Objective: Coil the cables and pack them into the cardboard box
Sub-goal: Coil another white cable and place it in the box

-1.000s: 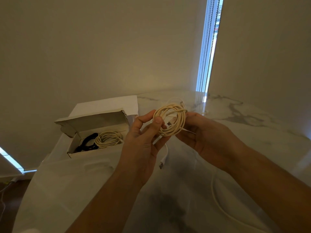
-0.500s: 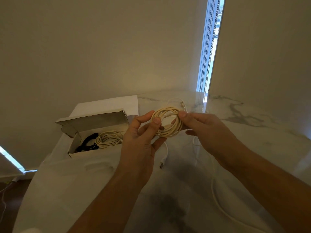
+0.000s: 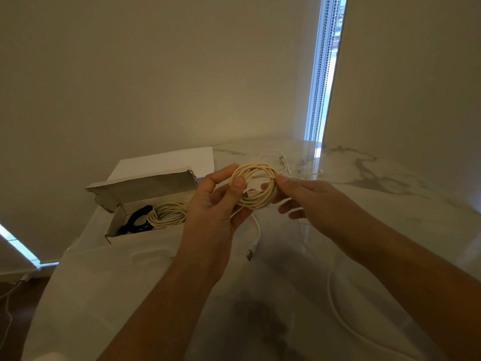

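While a marble table point(image 3: 377, 204) fills the lower view, an open cardboard box point(image 3: 140, 194) sits at its left, already holding a black cable point(image 3: 135, 220) and a cream coil point(image 3: 166, 213). Just right of it, above the table, the left hand point(image 3: 216, 204) pinches a cream cable coil point(image 3: 256, 187); the right hand point(image 3: 312, 196) grips its other side. Coiling looks finished; next comes lowering it into the box. Loose white cables point(image 3: 335, 295) trail nearby, and a USB plug point(image 3: 250, 254) dangles, liable to snag.
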`<state>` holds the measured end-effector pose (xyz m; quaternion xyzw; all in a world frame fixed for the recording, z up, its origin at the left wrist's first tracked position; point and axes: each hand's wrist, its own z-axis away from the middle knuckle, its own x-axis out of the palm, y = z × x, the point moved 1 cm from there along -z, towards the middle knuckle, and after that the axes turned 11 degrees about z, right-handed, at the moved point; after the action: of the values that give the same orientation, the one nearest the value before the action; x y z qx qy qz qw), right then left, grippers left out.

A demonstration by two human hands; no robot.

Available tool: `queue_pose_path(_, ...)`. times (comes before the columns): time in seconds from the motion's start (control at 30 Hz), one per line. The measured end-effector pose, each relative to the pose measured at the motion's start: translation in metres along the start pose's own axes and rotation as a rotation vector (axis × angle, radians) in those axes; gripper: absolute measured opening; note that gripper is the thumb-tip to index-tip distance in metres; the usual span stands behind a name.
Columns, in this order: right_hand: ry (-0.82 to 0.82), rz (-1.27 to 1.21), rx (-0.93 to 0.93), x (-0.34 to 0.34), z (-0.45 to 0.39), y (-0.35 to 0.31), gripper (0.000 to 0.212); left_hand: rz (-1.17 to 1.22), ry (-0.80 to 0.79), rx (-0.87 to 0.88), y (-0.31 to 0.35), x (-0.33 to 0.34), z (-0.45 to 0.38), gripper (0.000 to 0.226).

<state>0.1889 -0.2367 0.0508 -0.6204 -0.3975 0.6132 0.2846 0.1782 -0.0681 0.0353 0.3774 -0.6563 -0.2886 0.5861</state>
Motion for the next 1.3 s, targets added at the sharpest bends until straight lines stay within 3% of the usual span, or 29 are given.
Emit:
queue_pose_path(0.2,0.119,-0.098,-0.058,-0.005,0.003,0.001,0.018,0.005,0.004,0.003,-0.003,0.002,0.002,0.025)
queue_pose_path(0.53,0.115,-0.308,0.018,-0.004,0.004,0.003,0.017,0.06,0.047,-0.051,-0.009,0.003,0.002,0.022)
queue_pose_path(0.77,0.139,-0.299,-0.02,-0.004,0.009,-0.002,0.017,0.074,0.07,-0.095,-0.01,0.002,0.003,0.026)
queue_pose_path(1.13,0.162,-0.222,0.013,0.004,0.005,-0.004,0.015,-0.143,0.025,-0.062,0.003,-0.005,0.001,0.04)
queue_pose_path(1.3,0.079,-0.253,0.063,0.01,0.0,-0.019,0.016,-0.542,0.018,0.04,0.03,-0.02,0.0,0.036)
